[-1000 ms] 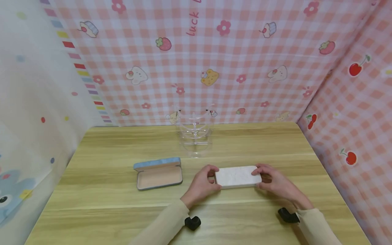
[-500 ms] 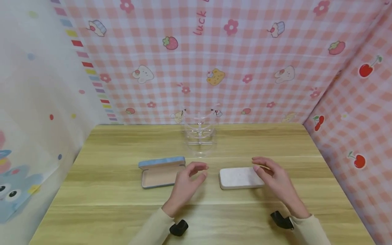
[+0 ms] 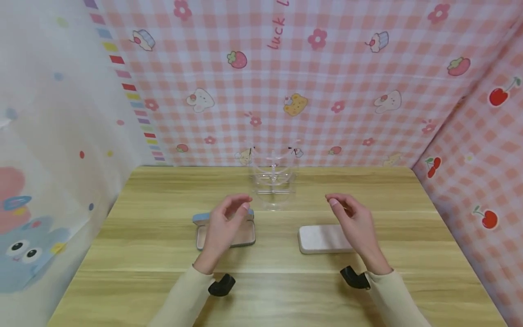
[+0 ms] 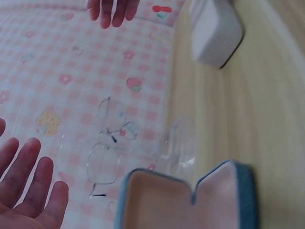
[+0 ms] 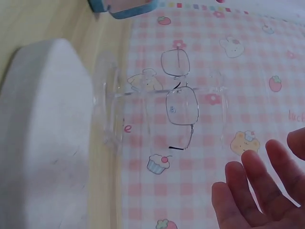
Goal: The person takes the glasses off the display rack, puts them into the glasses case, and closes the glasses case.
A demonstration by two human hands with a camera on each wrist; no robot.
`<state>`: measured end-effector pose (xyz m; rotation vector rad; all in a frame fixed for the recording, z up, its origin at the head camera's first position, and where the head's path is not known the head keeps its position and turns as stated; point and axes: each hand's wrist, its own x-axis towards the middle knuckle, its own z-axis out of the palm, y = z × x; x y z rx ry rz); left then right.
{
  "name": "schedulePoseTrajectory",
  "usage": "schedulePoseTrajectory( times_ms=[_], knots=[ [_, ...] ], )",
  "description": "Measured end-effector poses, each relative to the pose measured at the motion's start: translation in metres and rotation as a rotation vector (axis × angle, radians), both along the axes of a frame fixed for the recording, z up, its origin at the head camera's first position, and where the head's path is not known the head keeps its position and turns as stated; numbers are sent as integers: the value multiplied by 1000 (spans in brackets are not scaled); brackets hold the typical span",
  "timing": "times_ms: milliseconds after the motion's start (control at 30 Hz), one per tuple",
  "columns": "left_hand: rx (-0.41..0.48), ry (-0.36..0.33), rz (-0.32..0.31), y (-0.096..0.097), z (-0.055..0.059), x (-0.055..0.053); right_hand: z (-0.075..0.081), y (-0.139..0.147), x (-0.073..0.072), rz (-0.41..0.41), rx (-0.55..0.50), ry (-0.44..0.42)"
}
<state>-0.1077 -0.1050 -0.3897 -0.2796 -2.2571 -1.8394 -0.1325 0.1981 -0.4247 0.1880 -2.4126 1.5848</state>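
My left hand (image 3: 224, 222) is raised in front of the blue glasses case (image 3: 246, 234), partly hiding it. That case lies with its lid up and shows a beige lining. Over the right end of the closed white glasses case (image 3: 320, 238) hovers my right hand (image 3: 356, 222), fingers loosely bent. Neither hand holds anything. Beyond them, a clear plastic stand (image 3: 273, 181) bears thin-framed glasses (image 5: 182, 106), whose lenses and dark temple tips show best in the wrist views.
Everything stands on a wood-grain table (image 3: 278, 290). Behind it hangs a pink checked cloth (image 3: 269, 68); more printed cloth closes off the left and right sides. Black wrist mounts (image 3: 222, 285) stick out inward from both sleeves.
Both hands have let go of the white case and risen. The left has moved left, over to the blue case; the right has lifted and shifted forward. The head view has swung slightly left.
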Motion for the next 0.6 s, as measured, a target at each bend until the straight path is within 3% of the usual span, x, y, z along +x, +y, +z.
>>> schedulePoseTrajectory(
  times_ms=[100,267,600],
  knots=[
    [12,19,23,-4,-3,-15,1,-5,-9,-2,-29,-6],
    [32,-18,51,-13,-20,-47,3,-14,-26,-5,-53,-30],
    [-44,-44,100,-16,-18,-84,11,-31,-54,-14,-115,-71]
  ],
)
